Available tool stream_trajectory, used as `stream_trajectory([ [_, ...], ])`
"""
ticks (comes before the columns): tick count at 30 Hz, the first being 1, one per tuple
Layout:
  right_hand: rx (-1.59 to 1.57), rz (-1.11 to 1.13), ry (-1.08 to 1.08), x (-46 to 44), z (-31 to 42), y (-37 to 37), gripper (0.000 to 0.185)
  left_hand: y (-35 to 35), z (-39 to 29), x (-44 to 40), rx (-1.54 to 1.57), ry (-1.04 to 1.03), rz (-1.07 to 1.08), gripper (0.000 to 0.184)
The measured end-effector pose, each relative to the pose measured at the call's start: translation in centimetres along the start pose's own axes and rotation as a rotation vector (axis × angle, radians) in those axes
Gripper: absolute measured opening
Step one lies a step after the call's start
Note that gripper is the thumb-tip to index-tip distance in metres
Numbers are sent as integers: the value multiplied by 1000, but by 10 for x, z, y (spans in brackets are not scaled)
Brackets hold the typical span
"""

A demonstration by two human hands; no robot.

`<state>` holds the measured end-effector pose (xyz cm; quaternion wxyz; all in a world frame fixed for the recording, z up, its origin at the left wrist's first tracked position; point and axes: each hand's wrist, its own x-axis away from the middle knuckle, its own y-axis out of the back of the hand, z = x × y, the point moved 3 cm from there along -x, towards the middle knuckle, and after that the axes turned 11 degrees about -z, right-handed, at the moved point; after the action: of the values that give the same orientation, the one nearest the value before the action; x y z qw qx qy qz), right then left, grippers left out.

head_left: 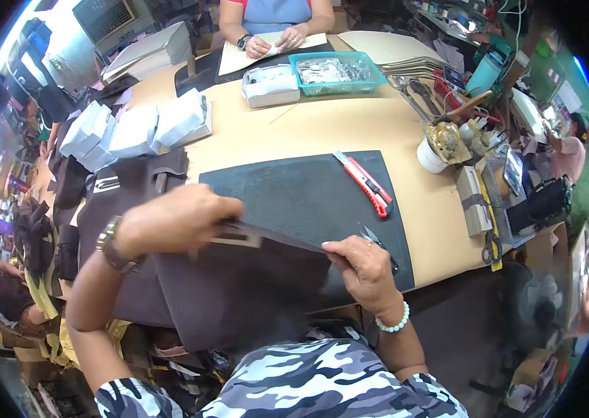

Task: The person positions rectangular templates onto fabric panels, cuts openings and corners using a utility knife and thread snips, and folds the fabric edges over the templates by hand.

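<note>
Dark brown cloth is pinched at its upper corner between the thumb and fingers of the right hand, which wears a pale beaded bracelet. The left hand, a watch at its wrist, is curled at the other end of the same upper edge; it is slightly blurred, and I cannot tell whether its fingers grip the cloth. Between the hands the cloth hangs tilted toward the person's camouflage shirt, over the near part of a black mat, with a pale narrow rectangle near its top edge beside the left hand.

Just beyond the right hand, small dark snips lie on the mat, partly hidden by that hand. Farther up the mat rests a red utility knife, lying diagonally. Left of the mat, more brown pieces lie near white paper stacks.

Farther out on the tan worktop stand a white box and, touching or just beside it, a teal basket of small pieces. A crusted white pot stands to the right. Across the worktop, a person in a blue apron has both hands over a pale sheet.
</note>
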<state>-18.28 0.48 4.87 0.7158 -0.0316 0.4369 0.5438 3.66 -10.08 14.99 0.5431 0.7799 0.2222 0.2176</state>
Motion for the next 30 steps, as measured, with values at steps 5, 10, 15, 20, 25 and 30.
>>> stream_trajectory([
  [5,369,-89,-154,20,-44,25,18,78,79,84,-264,542,-294,28],
  [10,518,-40,-352,49,-62,36,22,148,195,240,-499,923,-468,33],
  [15,402,-25,-531,57,-70,36,24,76,125,168,535,1183,-578,28],
  [20,176,-104,-689,52,-75,35,17,-89,77,57,1185,1121,-679,31],
  [25,-608,-327,-734,20,-18,18,20,-167,-11,-63,2001,677,-732,24],
  [30,-841,-229,-904,35,-11,-22,19,-188,-46,-69,2018,619,-811,24],
])
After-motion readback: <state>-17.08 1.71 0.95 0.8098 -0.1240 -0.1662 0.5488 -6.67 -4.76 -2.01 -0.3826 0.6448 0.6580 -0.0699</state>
